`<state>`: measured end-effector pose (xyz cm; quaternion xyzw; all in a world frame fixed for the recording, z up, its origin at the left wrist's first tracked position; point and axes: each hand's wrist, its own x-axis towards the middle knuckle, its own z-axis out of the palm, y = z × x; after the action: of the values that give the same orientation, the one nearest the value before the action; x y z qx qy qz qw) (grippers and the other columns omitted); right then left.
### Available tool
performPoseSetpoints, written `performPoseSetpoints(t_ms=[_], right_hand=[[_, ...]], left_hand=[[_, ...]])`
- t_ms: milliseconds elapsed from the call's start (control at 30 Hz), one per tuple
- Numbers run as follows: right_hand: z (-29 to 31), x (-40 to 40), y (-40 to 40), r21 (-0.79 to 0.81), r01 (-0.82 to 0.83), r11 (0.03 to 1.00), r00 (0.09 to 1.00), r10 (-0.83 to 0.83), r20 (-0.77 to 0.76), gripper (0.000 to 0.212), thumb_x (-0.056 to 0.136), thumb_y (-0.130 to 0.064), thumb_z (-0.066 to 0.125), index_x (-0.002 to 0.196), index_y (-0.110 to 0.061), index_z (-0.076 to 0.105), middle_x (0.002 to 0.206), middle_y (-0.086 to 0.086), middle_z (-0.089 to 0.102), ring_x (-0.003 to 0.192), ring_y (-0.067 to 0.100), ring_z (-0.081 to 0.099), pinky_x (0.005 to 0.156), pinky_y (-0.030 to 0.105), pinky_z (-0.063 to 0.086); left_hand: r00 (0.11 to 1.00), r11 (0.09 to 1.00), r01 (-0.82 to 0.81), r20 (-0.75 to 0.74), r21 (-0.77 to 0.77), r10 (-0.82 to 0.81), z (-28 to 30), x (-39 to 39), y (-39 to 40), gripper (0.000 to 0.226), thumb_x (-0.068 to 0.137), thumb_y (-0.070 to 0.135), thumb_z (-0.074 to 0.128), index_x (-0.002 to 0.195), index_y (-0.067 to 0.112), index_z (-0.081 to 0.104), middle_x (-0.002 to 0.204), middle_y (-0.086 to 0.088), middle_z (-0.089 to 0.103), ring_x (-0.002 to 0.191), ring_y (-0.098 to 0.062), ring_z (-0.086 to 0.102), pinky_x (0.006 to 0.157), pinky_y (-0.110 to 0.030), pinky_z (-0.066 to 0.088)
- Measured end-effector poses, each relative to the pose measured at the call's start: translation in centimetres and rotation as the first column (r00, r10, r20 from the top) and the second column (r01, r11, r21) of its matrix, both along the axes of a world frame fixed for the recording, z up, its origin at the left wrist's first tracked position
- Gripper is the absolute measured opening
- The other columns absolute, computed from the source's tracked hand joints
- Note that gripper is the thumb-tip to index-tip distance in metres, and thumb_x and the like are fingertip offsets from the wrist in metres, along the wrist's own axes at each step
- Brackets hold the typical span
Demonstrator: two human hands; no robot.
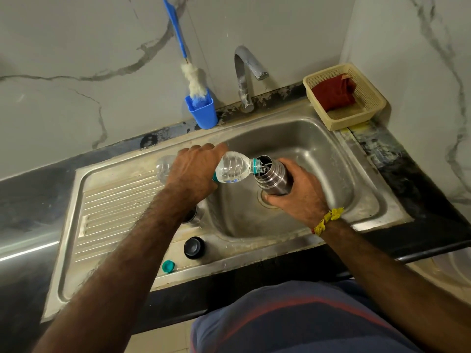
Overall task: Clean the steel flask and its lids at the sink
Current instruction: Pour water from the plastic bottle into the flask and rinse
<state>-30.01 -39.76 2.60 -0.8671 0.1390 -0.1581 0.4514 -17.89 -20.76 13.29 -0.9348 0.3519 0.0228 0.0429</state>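
A: Where is the shiny round steel flask?

B: Over the steel sink bowl. Your right hand wraps around it.

A: And your left hand?

B: It grips the clear plastic water bottle, tipped into the flask from nine o'clock.

Silver steel flask, teal cap, black lid — blue brush cup, white-veined marble wall.

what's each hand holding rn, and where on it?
Left hand: plastic water bottle, gripped around its middle. Right hand: steel flask, fingers around its lower body.
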Motion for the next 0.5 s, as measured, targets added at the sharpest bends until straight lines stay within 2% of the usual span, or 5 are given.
performPoseSetpoints(t_ms=[200,500], right_hand=[[0.1,-0.17,0.14,0.003,-0.017,1.0,1.0,0.017,0.011,0.074,0.06,-0.031,0.09,0.125,-0.03,0.057,0.11,-0.009,0.069,0.094,0.014,0.067,0.082,0.037,0.059],[-0.16,-0.18,0.12,0.033,-0.015,0.999,1.0,0.015,0.004,0.075,0.056,-0.036,0.09,0.122,-0.035,0.054,0.108,-0.009,0.07,0.093,0.016,0.068,0.082,0.042,0.058]], left_hand=[[1.0,1.0,0.01,-0.006,0.027,-0.01,0.55,-0.18,-0.01,0.058,0.087,0.029,0.079,0.135,0.023,0.048,0.118,-0.006,0.066,0.107,-0.026,0.061,0.095,-0.045,0.049],[0.999,0.999,0.027,0.031,0.033,-0.028,0.8,-0.09,-0.22,0.049,0.087,0.03,0.078,0.127,0.023,0.051,0.108,-0.004,0.066,0.098,-0.025,0.062,0.088,-0.042,0.05]])
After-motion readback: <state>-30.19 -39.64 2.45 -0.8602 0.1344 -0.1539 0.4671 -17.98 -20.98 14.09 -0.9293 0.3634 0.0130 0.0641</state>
